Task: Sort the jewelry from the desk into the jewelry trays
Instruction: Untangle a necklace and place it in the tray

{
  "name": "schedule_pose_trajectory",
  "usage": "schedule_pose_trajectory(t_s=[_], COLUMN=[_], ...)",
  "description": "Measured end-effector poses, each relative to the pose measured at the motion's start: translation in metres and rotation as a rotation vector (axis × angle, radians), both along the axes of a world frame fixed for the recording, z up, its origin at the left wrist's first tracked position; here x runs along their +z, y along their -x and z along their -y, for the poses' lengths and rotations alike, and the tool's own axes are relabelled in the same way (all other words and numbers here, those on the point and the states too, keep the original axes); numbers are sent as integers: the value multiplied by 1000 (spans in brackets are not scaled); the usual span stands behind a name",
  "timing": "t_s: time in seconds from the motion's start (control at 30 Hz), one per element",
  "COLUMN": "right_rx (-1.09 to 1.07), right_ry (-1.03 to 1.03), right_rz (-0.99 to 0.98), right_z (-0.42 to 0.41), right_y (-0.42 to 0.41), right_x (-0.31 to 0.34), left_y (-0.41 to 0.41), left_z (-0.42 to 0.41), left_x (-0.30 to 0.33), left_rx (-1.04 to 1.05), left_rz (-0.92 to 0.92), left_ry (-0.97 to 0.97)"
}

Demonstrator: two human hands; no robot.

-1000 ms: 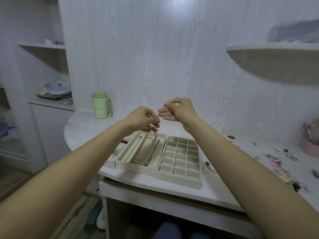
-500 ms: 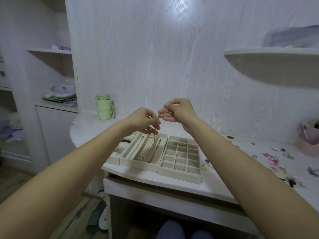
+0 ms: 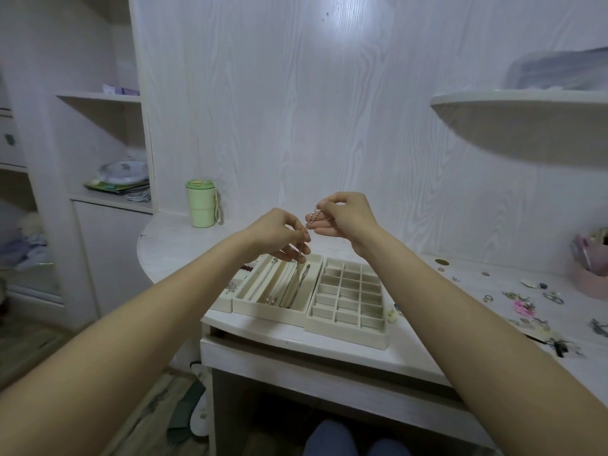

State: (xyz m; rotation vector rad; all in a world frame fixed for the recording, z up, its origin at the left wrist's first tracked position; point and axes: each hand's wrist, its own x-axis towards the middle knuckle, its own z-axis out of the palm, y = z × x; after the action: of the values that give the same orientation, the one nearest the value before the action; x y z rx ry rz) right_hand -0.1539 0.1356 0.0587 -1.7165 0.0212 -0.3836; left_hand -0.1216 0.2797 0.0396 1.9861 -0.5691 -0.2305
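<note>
Chain (image 3: 311, 216), thin, silvery, beaded, stretched between left hand (image 3: 279, 233), right hand (image 3: 342, 215)

The left hand (image 3: 279, 233) covers the far ends of the long-slot tray (image 3: 260, 306) — the thin chain (image 3: 312, 217) passing behind its fingers is too fine to read. At three o'clock, the scattered jewelry (image 3: 523, 306) stays too small to name, and the pink container (image 3: 589, 281) is cut by the frame edge.

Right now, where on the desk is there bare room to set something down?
Bare desk lies between the green cup and the trays' left side. The right end is crowded with loose jewelry. The grid tray has open cells.
</note>
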Motion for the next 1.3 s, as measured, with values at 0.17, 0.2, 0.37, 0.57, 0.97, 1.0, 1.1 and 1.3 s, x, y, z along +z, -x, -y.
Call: schedule_pose_trajectory(t_s=[0.17,0.2,0.37,0.57,0.97,1.0,1.1,1.3], right_rx=[-11,-18,-30,-44,-23,-19,-20,-69], right_ry=[8,8,0,2,3,3,7,130], right_rz=[-26,-33,-65,-100,-213,-221,-245,-277], right_z=[4,5,12,22,30,31,35,43], right_y=[-9,-11,-25,-44,-84,-88,-99,-118], right_x=[-7,-9,-17,-23,-45,-47,-56,-72], left_y=[-8,-10,-24,-42,-79,-82,-94,-115], left_z=[8,10,17,25,38,39,42,47], left_x=[-10,-12,-20,-26,-49,-51,-56,-61], left_rx=[-10,-12,-9,-32,-53,-52,-40,109], left_rz=[-25,-30,-52,-71,-128,-129,-121,55], left_ry=[-5,-9,-24,-53,-130,-146,-168,-170])
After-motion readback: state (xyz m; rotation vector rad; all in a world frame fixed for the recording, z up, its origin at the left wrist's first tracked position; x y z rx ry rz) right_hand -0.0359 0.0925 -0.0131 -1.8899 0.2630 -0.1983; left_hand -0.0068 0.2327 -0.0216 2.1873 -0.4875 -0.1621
